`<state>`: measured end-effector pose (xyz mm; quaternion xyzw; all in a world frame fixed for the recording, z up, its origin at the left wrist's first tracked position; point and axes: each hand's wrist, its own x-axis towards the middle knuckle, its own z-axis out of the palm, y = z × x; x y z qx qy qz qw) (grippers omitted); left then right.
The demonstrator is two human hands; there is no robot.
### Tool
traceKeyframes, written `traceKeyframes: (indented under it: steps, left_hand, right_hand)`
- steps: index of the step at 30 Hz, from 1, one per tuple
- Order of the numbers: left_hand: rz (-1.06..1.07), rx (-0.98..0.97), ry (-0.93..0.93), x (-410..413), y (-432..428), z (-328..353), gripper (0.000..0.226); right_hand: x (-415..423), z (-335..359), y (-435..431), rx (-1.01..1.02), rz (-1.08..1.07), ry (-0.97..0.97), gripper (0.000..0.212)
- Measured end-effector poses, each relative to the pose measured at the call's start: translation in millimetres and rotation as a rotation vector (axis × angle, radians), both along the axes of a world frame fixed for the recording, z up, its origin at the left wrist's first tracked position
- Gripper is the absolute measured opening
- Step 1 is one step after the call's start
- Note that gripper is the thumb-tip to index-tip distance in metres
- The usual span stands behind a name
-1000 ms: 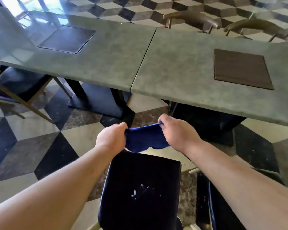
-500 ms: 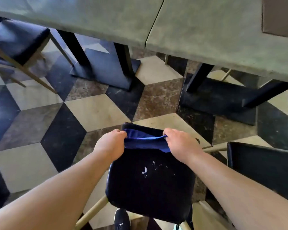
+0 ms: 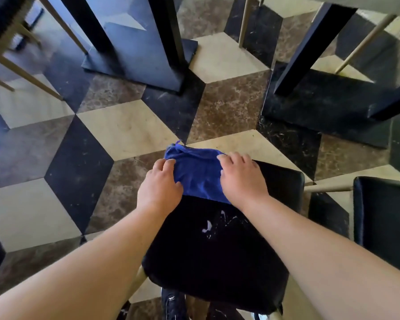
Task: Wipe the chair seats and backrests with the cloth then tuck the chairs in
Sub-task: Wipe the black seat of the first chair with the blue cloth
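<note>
Head view, looking steeply down: we have the crumpled blue microfibre cloth (image 3: pixel 195 172) laid on the far edge of the dark padded chair seat (image 3: pixel 217 245), one corner hanging just over the front. Our left hand (image 3: pixel 159 184) presses its left side and our right hand (image 3: pixel 241 179) its right side, fingers spread and flat; neither grip is clenched around the fabric, both only pin it to the seat.

We judge the wiping of this seat barely begun: pale smears (image 3: pixel 209 226) sit on the upholstery nearer to us, untouched by the cloth. No backrest is in view, so we cannot tell its condition. A second dark chair (image 3: pixel 383 222) stands to the right, pulled out from the surface, and nothing shows it wiped or tucked in.

Compared with half a second ago, the cloth was stretched taut between two closed fists just above the seat; now it lies down and the hands have opened flat. The view has also tilted lower, losing the green tabletop.
</note>
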<state>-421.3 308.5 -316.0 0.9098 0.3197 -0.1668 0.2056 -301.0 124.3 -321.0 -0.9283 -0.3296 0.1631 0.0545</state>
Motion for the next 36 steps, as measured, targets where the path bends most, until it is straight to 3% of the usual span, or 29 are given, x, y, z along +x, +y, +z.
traceKeyframes:
  steps: [4, 9, 19, 30, 36]
  left_hand:
    - [0.081, 0.065, 0.089, -51.3, -16.8, -34.5, 0.086]
    - [0.240, 0.039, 0.168, -100.7, -36.5, -73.0, 0.110]
    - [0.304, 0.119, 0.028, -110.3, -50.2, -112.4, 0.111]
    - [0.291, 0.117, 0.022, -108.4, -56.7, -106.6, 0.108]
    - [0.296, 0.111, 0.023, -109.0, -55.9, -108.6, 0.108]
  right_hand:
    - [-35.6, -32.5, 30.6, 0.033, 0.173, 0.165, 0.061]
    - [-60.9, -71.9, 70.1, 0.025, 0.150, 0.140, 0.076]
    - [-70.6, -108.7, 86.0, 0.014, 0.098, 0.031, 0.068]
    - [-11.6, -103.9, -109.7, -0.181, -0.185, -0.011, 0.065]
    - [-25.2, -103.3, -91.3, -0.247, -0.326, 0.005, 0.066]
